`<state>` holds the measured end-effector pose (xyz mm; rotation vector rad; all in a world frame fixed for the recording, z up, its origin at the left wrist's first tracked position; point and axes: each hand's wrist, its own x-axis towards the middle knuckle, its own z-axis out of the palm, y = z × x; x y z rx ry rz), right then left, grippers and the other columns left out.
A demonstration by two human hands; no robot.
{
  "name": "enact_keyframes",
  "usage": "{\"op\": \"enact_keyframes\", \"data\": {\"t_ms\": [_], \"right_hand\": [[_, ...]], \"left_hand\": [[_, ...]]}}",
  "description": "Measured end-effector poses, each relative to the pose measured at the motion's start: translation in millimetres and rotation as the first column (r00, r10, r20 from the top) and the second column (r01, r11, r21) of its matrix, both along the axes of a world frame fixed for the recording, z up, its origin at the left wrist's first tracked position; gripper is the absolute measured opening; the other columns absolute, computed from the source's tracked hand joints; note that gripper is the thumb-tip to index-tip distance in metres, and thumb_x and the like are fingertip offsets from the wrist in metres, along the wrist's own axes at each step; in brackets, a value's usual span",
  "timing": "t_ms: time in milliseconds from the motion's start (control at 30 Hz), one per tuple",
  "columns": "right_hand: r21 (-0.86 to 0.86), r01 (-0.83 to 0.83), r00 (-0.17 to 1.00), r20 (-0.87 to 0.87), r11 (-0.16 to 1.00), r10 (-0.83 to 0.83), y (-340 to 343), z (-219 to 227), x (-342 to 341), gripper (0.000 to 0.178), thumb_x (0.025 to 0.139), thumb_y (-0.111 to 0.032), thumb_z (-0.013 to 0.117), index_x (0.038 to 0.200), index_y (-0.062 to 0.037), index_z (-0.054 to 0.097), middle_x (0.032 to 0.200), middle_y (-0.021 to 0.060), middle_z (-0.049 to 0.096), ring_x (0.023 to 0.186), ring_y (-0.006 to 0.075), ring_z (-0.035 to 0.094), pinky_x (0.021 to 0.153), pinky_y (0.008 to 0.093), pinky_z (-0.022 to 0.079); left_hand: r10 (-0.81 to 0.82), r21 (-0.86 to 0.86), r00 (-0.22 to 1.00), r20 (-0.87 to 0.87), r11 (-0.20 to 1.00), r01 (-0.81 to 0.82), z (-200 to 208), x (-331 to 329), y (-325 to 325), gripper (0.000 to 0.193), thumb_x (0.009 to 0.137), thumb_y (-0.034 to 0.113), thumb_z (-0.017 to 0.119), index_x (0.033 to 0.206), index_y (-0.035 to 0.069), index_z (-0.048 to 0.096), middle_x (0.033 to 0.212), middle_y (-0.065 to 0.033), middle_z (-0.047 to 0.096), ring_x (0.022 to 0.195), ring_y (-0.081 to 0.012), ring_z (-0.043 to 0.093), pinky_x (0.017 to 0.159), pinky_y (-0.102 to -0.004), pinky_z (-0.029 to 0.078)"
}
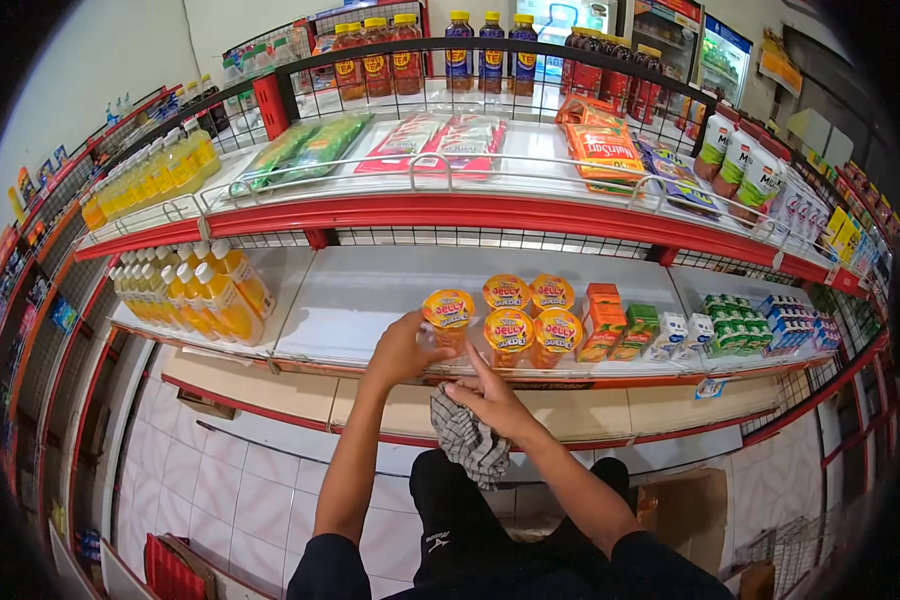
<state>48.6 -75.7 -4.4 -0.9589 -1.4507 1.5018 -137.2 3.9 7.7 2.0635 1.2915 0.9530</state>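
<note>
My left hand (pixel 403 348) is closed round an orange jelly cup (pixel 448 310) with a printed lid, at the front of the white middle shelf (pixel 355 290). In my right hand (pixel 492 398) is a crumpled black-and-white checked cloth (pixel 467 440), hanging below the shelf edge. The right index finger stretches up toward the held cup; whether it touches the cup I cannot tell. Just right of that cup stand several more jelly cups (pixel 509 335) in two rows. Orange juice cartons (pixel 602 320) and green cartons (pixel 639 330) stand beside them.
Yellow juice bottles (pixel 215 300) fill the left of the middle shelf. Small milk cartons (pixel 735 325) stand at its right. Above, a red-edged shelf (pixel 470 212) with a wire rail holds packets and bottles. A beige lower shelf (pixel 290 385) runs below. An open cardboard box (pixel 692 515) is on the floor.
</note>
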Motion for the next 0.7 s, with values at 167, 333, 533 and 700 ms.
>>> {"op": "enact_keyframes", "data": {"t_ms": [167, 333, 533, 700], "right_hand": [[-0.063, -0.062, 0.998, -0.032, 0.996, 0.060, 3.9, -5.2, -0.7, 0.090, 0.093, -0.018, 0.063, 0.152, -0.0038, -0.003, 0.107, 0.0139, 0.064, 0.102, 0.0153, 0.059, 0.091, 0.0279, 0.044], [-0.071, -0.006, 0.994, -0.111, 0.997, -0.001, 23.5, -13.1, -7.6, 0.090, 0.092, -0.018, 0.064, 0.153, -0.0051, 0.000, 0.122, 0.0154, 0.057, 0.104, 0.0151, 0.058, 0.091, 0.0271, 0.045], [0.002, 0.023, 0.993, -0.113, 1.000, -0.023, 18.7, -10.2, -10.3, 0.083, 0.090, -0.022, 0.067, 0.152, -0.0045, 0.014, 0.145, 0.0110, 0.038, 0.116, 0.0156, 0.050, 0.095, 0.0295, 0.042], [0.157, -0.164, 0.986, 0.056, 0.974, 0.157, -32.9, -34.5, 35.9, 0.051, 0.089, -0.018, 0.069, 0.133, -0.0028, 0.048, 0.122, 0.0053, 0.057, 0.114, 0.0136, 0.051, 0.102, 0.0326, 0.038]], "left_hand": [[0.004, -0.093, 0.993, -0.120, 0.996, -0.015, 5.6, 3.9, 7.4, 0.047, 0.072, 0.029, 0.082, 0.108, 0.003, 0.065, 0.097, -0.0147, 0.071, 0.088, -0.0280, 0.069, 0.079, -0.0377, 0.053], [0.069, -0.072, 0.971, -0.231, 0.994, -0.088, 10.1, 13.5, 18.0, 0.046, 0.074, 0.033, 0.079, 0.109, 0.006, 0.064, 0.102, -0.0136, 0.070, 0.089, -0.0305, 0.069, 0.079, -0.0406, 0.053], [0.071, -0.054, 0.979, -0.193, 0.995, -0.083, 7.1, 14.0, 21.2, 0.051, 0.074, 0.027, 0.078, 0.118, 0.008, 0.060, 0.107, -0.0134, 0.069, 0.094, -0.0319, 0.067, 0.081, -0.0424, 0.052], [0.351, 0.520, 0.927, 0.135, 0.771, -0.368, -8.2, 18.3, -28.8, 0.031, 0.084, 0.010, 0.067, 0.113, 0.002, 0.060, 0.110, -0.0164, 0.064, 0.103, -0.0320, 0.057, 0.087, -0.0402, 0.046]]}}
